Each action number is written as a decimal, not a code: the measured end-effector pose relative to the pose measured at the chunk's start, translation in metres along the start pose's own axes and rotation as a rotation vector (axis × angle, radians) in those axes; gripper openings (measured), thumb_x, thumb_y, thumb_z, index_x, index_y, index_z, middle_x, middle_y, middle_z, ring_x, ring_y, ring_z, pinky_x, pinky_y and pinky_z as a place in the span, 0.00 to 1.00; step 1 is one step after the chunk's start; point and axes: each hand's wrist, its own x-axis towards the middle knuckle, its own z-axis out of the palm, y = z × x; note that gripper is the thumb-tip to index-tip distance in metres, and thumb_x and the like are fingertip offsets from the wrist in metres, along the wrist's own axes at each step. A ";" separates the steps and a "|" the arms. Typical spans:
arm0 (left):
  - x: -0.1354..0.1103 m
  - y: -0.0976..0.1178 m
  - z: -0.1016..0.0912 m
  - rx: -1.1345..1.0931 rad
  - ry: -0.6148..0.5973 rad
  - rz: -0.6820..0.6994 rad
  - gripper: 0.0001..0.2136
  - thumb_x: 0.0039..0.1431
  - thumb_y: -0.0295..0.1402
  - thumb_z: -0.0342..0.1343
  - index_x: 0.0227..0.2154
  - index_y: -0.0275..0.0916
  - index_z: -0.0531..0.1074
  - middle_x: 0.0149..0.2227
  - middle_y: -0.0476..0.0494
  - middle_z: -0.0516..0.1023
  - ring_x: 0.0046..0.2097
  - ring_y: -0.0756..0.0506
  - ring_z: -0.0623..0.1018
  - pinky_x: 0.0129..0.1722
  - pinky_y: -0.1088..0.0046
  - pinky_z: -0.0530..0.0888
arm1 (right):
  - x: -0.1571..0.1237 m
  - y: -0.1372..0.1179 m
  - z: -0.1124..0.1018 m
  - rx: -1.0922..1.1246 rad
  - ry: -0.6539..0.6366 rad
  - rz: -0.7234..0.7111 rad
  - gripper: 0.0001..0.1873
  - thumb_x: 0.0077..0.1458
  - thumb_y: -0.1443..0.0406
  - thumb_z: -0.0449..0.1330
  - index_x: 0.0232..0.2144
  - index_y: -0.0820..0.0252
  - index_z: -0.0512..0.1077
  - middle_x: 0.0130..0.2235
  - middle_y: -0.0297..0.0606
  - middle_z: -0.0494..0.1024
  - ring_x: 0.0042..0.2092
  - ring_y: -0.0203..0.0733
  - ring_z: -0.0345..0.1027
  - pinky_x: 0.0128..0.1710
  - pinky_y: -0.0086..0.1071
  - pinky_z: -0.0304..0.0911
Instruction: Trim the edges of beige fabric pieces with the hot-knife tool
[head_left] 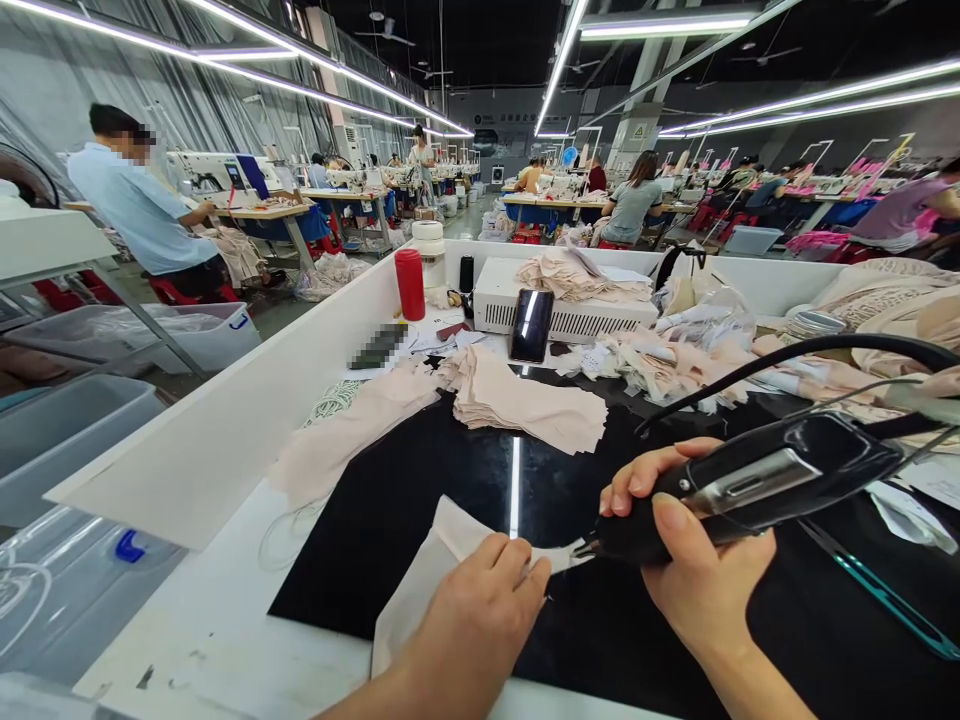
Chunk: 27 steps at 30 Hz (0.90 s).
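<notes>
My right hand (709, 560) is wrapped round a black corded power tool (757, 485) with a narrow metal tip. The tip points left and meets the edge of a pale fabric piece (420, 565) lying on the black board (337, 545). With fingers closed, my left hand (476, 610) pinches this fabric just left of the tip, hiding part of it. Beyond my hands lies a stack of pale pink fabric pieces (529, 400). Teal-handled tweezers (885, 590) rest on the board to the right of my right hand.
A phone (531, 326) leans against a white vented box (491, 298). Fabric scraps (675, 365) are heaped at the back right. Above my right hand arches the tool's thick cable (787, 350). A white side wall (247, 430) borders the table's left; several people sew farther off.
</notes>
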 end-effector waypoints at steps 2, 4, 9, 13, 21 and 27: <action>-0.002 0.000 0.002 -0.017 0.016 -0.007 0.13 0.69 0.21 0.50 0.54 0.33 0.69 0.42 0.43 0.75 0.42 0.44 0.77 0.41 0.70 0.77 | 0.000 0.000 0.000 -0.002 0.004 0.002 0.15 0.56 0.62 0.70 0.44 0.51 0.71 0.30 0.29 0.74 0.27 0.38 0.70 0.27 0.35 0.72; -0.003 0.000 0.003 -0.030 0.043 -0.009 0.14 0.69 0.21 0.49 0.55 0.34 0.69 0.42 0.43 0.75 0.44 0.44 0.77 0.41 0.71 0.77 | 0.000 -0.001 0.001 -0.009 0.007 0.005 0.15 0.56 0.62 0.69 0.44 0.51 0.71 0.30 0.29 0.74 0.27 0.38 0.70 0.27 0.35 0.72; -0.005 0.001 0.007 -0.026 0.082 0.004 0.16 0.68 0.21 0.49 0.56 0.32 0.69 0.43 0.41 0.75 0.45 0.43 0.77 0.44 0.69 0.78 | 0.002 -0.003 0.010 0.029 0.015 0.018 0.15 0.55 0.62 0.69 0.44 0.51 0.70 0.29 0.28 0.72 0.26 0.38 0.69 0.27 0.34 0.71; -0.005 0.001 0.009 -0.032 0.092 -0.002 0.17 0.67 0.20 0.49 0.57 0.32 0.69 0.43 0.40 0.75 0.45 0.42 0.77 0.43 0.69 0.77 | 0.000 0.001 0.015 0.032 -0.009 0.032 0.16 0.55 0.60 0.70 0.43 0.50 0.70 0.30 0.28 0.72 0.26 0.37 0.68 0.27 0.34 0.70; -0.002 0.000 0.002 -0.083 0.128 -0.026 0.17 0.66 0.20 0.51 0.56 0.33 0.70 0.42 0.42 0.75 0.44 0.43 0.77 0.42 0.70 0.79 | -0.004 0.007 0.016 0.038 -0.031 0.040 0.15 0.57 0.61 0.69 0.44 0.51 0.69 0.31 0.29 0.72 0.28 0.36 0.68 0.28 0.34 0.71; -0.003 0.000 0.001 -0.113 0.093 -0.053 0.17 0.69 0.20 0.49 0.57 0.37 0.70 0.46 0.41 0.75 0.46 0.43 0.77 0.38 0.72 0.80 | -0.004 0.006 0.016 0.009 -0.025 0.045 0.14 0.59 0.64 0.67 0.45 0.53 0.68 0.31 0.29 0.73 0.28 0.37 0.70 0.29 0.35 0.72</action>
